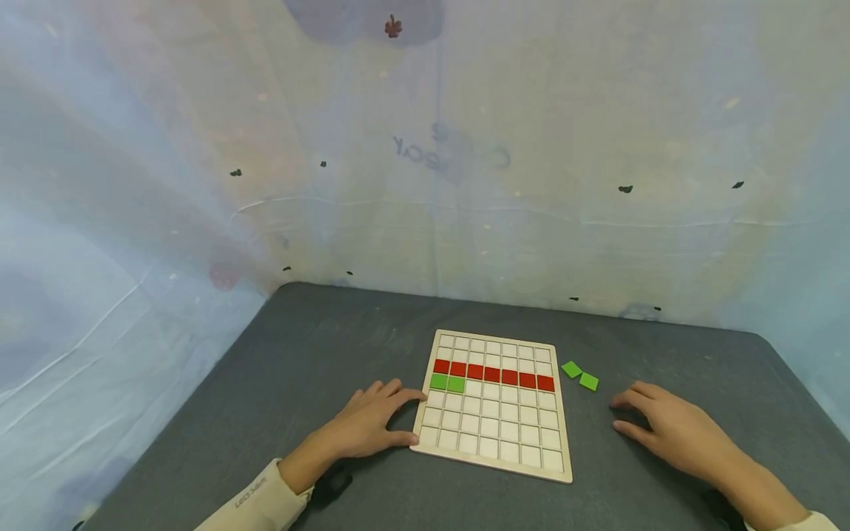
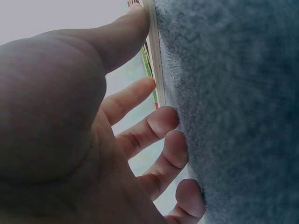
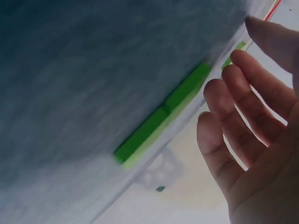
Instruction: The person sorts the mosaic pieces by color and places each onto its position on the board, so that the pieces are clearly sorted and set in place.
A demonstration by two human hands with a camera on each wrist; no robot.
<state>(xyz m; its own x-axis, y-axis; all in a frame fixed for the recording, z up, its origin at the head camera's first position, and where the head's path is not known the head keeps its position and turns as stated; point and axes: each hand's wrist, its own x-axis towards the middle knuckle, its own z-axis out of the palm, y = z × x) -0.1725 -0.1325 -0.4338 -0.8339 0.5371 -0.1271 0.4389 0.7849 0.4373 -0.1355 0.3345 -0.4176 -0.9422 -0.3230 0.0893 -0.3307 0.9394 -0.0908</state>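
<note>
A pale wooden grid board lies flat on the dark table. A row of several red square tiles runs across it, with two green square tiles in the row just below, at the left end. My left hand is at the board's left side, its thumb and index finger touching the edge. In the left wrist view the other fingers are loosely bent beside the board edge. Beyond the board's right side lie two loose green tiles. Nearest to them is my right hand, fingers loosely bent, holding nothing.
Dark grey cloth covers the table, with its surface extending on both sides of the board. A pale printed curtain hangs behind the table and along the left side. Green tiles appear beyond the fingers in the right wrist view.
</note>
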